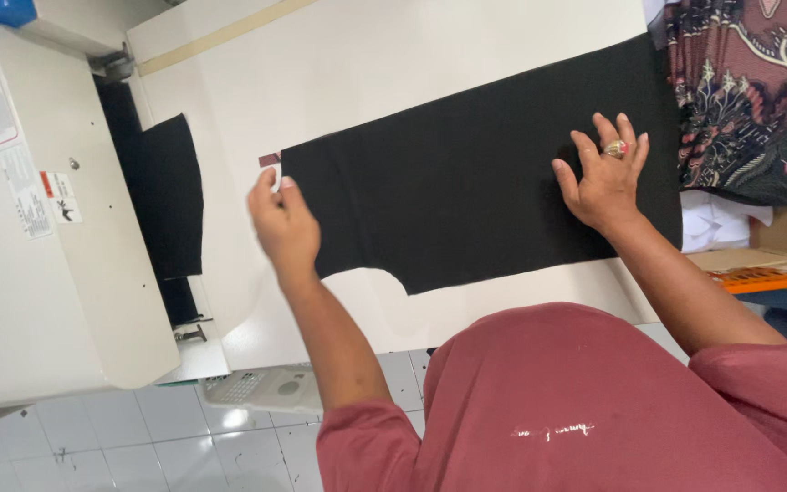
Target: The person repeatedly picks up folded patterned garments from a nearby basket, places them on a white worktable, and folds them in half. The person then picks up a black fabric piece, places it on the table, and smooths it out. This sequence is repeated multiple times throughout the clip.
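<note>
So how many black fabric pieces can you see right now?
2. A large cut piece lies flat on the cream table under both hands; a smaller one hangs at the machine's opening. More may be hidden inside.
</note>
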